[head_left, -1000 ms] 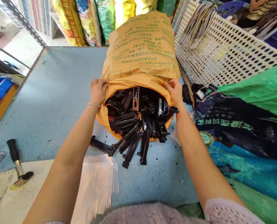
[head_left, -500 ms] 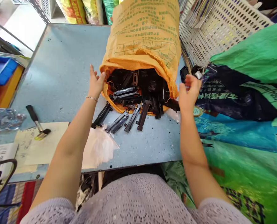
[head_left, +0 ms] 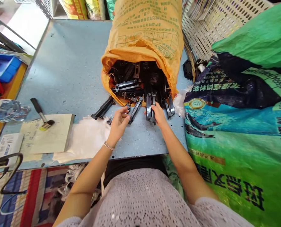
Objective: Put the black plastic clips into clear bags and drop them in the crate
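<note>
An orange woven sack lies on the blue table with its mouth towards me, full of black plastic parts. Several parts have spilled out in front of the mouth. My right hand has its fingers closed round black parts just below the sack's opening. Bent round a dark part by the sack's lower edge, my left hand has thumb and fingers together beside another black part. Further left, more black parts lean out of the sack.
White thin sheets lie at the table's front edge. Left of them are cardboard, a brush and a plastic bottle. Green and blue sacks crowd the right side, below a white perforated basket.
Both hands have come down and inward from the sack's sides to the black parts at its mouth. My right hand has taken hold of parts. The view has shifted slightly.
</note>
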Motion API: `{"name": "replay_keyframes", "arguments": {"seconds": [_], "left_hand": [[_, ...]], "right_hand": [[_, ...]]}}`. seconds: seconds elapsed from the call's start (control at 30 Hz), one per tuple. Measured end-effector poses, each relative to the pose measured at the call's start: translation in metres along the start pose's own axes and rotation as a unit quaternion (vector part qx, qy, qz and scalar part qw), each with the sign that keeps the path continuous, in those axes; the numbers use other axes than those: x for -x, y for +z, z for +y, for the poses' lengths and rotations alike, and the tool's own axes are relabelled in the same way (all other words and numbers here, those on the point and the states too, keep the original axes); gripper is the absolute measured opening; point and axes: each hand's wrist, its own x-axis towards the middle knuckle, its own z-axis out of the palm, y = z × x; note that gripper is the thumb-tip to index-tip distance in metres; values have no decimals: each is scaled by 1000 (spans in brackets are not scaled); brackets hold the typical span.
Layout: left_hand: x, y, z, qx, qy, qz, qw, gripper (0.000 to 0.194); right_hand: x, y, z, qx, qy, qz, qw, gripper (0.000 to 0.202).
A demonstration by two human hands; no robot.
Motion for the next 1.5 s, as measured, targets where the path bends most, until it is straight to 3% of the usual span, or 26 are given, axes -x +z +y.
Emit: {"name": "replay_keyframes", "arguments": {"seconds": [0.1, 0.2, 0.27, 0.4, 0.5, 0.6, 0.7, 0.8, 0.87, 0.93, 1.0, 1.07, 1.17, 1.23, 1.33, 1.43, 1.5], "left_hand": [[26, 22, -8, 143, -87, -53, 984, 60], [49, 37, -7, 217, -151, -101, 959, 62], [62, 36, -4, 230, -188, -120, 947, 57], [78, 30, 0, 196, -205, -129, 950, 48], [79, 38, -1, 160, -205, -114, 959, 49], [72, 48, -2, 175, -236, -57, 954, 48], [62, 51, -2, 206, -268, -36, 940, 46], [56, 51, -10, 172, -261, -75, 947, 47], [58, 56, -18, 85, -211, -102, 969, 53], [65, 69, -25, -32, -158, -119, 980, 69], [76, 84, -28, -136, -136, -131, 972, 77], [86, 95, -28, -188, -128, -140, 964, 72], [93, 85, -26, -145, -98, -113, 978, 48], [89, 64, -26, -45, -106, -39, 993, 31], [72, 35, -26, 174, -164, 62, 969, 30], [53, 25, -20, 329, -226, 29, 916, 45], [46, 24, -12, 360, -248, -7, 899, 43]], "right_hand": [[43, 11, -7, -124, -8, -21, 992, 56], [86, 12, -16, 5, -34, -54, 998, 46], [104, 2, -21, 95, -26, -61, 993, 47], [103, -14, -26, 116, -69, 6, 991, 47], [87, -3, -21, 51, -56, 19, 997, 53], [90, 10, -13, -46, -16, -28, 998, 61], [121, 12, -5, 31, -88, -83, 992, 59], [145, -1, 3, 116, -155, -124, 973, 58], [140, -13, 2, 91, -152, -126, 976, 59], [115, -17, -6, 77, -126, -68, 987, 57], [74, -6, -20, 125, -94, 5, 988, 48], [29, 14, -35, 207, -56, 29, 976, 41], [-23, 39, -44, 258, -9, 25, 966, 39], [-32, 43, -38, 208, 9, 20, 978, 33], [-2, 36, -22, 7, 46, -49, 998, 23], [53, 26, -19, -146, 64, -164, 974, 22], [80, 16, -26, -79, 25, -183, 980, 26]]}}
